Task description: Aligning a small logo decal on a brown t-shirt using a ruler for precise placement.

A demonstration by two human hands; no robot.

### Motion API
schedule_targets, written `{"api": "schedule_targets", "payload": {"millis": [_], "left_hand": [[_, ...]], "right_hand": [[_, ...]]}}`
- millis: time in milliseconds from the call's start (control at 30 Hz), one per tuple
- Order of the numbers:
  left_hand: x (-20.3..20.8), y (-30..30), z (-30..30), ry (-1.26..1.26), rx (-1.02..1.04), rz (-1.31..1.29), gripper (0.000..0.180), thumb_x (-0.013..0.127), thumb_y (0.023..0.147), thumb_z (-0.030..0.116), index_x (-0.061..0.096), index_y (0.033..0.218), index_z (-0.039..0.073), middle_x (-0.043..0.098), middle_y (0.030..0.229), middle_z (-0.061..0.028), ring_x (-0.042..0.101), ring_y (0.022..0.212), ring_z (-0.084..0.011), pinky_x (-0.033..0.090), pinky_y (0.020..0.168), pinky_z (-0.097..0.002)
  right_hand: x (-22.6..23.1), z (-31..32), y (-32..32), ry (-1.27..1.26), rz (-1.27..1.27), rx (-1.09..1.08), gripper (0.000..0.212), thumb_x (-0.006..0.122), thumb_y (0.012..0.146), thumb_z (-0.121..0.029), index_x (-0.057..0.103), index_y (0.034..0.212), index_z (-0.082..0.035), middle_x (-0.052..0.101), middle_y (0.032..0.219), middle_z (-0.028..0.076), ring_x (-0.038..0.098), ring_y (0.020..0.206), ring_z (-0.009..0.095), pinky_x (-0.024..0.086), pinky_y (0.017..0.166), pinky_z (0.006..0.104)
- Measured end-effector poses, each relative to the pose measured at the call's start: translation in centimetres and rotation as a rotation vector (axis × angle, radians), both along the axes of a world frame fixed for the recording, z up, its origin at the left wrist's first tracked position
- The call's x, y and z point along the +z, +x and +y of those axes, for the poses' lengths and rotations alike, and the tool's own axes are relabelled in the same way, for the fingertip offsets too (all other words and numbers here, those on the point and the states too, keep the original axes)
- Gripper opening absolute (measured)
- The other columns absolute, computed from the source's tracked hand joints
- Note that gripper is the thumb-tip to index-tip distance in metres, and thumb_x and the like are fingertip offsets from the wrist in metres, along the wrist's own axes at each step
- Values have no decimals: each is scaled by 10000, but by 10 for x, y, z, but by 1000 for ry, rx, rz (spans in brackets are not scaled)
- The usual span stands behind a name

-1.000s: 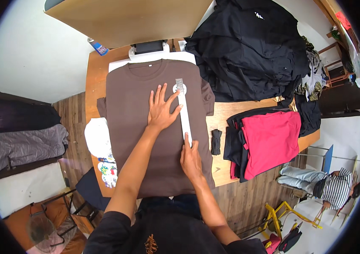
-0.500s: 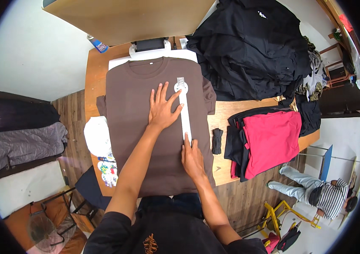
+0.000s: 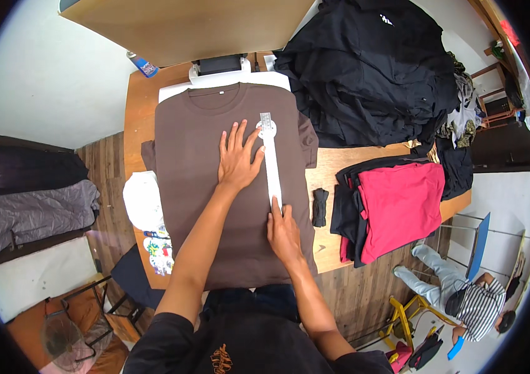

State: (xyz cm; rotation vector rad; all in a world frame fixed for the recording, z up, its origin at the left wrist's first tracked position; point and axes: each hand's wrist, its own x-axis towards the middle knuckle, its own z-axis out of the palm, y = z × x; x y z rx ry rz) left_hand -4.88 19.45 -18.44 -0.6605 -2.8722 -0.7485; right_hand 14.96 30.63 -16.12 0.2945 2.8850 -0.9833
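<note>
A brown T-shirt (image 3: pixel 196 149) lies flat in front of me, its collar at the far end. On its right chest side is a white round piece (image 3: pixel 267 133) with a small scale-marked tip above it. A long white ruler-like strip (image 3: pixel 272 167) runs from there toward me. My left hand (image 3: pixel 236 163) rests on the shirt with fingers spread, its index fingertip at the left edge of the round piece. My right hand (image 3: pixel 285 232) grips the strip's near end, index finger stretched along it; the end under the hand is hidden.
Folded red and black garments (image 3: pixel 402 209) lie to the right, beside a small dark roll (image 3: pixel 320 207). A black clothing heap (image 3: pixel 371 81) fills the far right. A large brown panel (image 3: pixel 184 31) stands behind the shirt, a spray can (image 3: pixel 145 66) at its left. Another person (image 3: pixel 474 305) is at lower right.
My left index finger and thumb have shifted slightly left, off the round piece and strip. My right hand stays put. The other person has moved and now has something blue at hand.
</note>
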Motion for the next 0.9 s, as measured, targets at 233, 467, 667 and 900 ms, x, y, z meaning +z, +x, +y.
{"api": "schedule_targets", "payload": {"millis": [233,467,667,900], "left_hand": [[6,-15,5,142,52,-77,442,654,993,334,639,1420,218,567,1427,-60,469,1358,-288,265,1165,-494],[5,-19,11,155,138,-73,322,678,973,324,745,1280,253,573,1378,-37,461,1310,-262,263,1140,-470],[3,-19,12,129,134,-40,317,695,956,333,756,1254,243,571,1371,-40,450,1329,-262,261,1134,-465],[3,-19,13,124,194,36,309,704,950,332,764,1237,232,573,1362,-42,457,1324,-261,268,1128,-463]], "right_hand": [[1,1,1,35,-39,-61,492,573,1030,-88,476,1503,8,532,1062,260,625,879,471,528,766,534],[2,1,0,-20,-32,-5,500,575,1032,-91,467,1510,8,527,1070,258,622,903,471,529,777,529],[-2,2,0,5,-8,10,515,578,1033,-90,459,1526,-3,526,1073,253,624,899,464,532,777,520],[-4,2,1,-6,3,11,519,579,1031,-83,457,1529,0,525,1066,246,622,891,459,527,775,518]]}}
